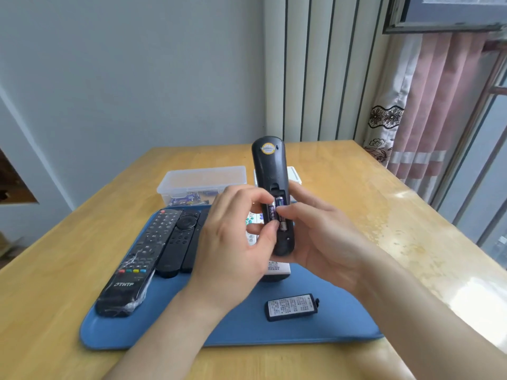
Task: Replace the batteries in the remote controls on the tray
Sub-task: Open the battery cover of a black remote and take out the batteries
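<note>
we hold remote [270, 171] back-up over tray [164, 333] so the open bay faces us | right hand [321, 237] cradles it, fingers wrapped | left hand [233, 237] curled, thumb and fingertips pinching battery [272, 211] in bay | cover [292, 307] parked on tray below remote

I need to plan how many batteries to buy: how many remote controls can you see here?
5. One black remote is held by both hands; three black remotes lie at the blue tray's left; one white remote sits behind the hands, mostly hidden. More may be hidden.
</note>
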The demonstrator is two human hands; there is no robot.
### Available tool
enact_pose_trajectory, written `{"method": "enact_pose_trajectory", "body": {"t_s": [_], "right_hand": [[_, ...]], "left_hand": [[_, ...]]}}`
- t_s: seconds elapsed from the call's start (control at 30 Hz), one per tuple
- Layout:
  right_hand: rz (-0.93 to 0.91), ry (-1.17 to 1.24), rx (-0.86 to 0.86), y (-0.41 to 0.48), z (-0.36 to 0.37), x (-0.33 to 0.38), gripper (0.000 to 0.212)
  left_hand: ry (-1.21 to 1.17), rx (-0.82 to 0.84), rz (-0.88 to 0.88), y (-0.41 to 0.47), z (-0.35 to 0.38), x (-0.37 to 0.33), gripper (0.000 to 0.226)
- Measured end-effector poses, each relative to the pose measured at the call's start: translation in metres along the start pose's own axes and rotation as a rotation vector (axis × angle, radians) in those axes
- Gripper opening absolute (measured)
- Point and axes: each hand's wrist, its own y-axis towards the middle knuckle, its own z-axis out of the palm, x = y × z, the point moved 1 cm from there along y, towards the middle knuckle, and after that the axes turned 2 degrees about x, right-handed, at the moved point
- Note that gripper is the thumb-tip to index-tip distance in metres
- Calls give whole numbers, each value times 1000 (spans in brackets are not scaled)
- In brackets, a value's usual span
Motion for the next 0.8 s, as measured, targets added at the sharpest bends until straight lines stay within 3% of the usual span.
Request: {"method": "enact_pose_trajectory", "body": {"t_s": [0.37, 0.53, 0.8], "right_hand": [[-95, -99, -265, 3, 9, -12, 33], [-17, -173, -381, 1, 8, -11, 32], [8, -198, -428, -1, 8, -9, 31]], "left_hand": [[46, 22, -67, -2, 6, 1, 44], [63, 53, -31, -5, 10, -2, 44], [95, 70, 21, -6, 12, -3, 45]]}}
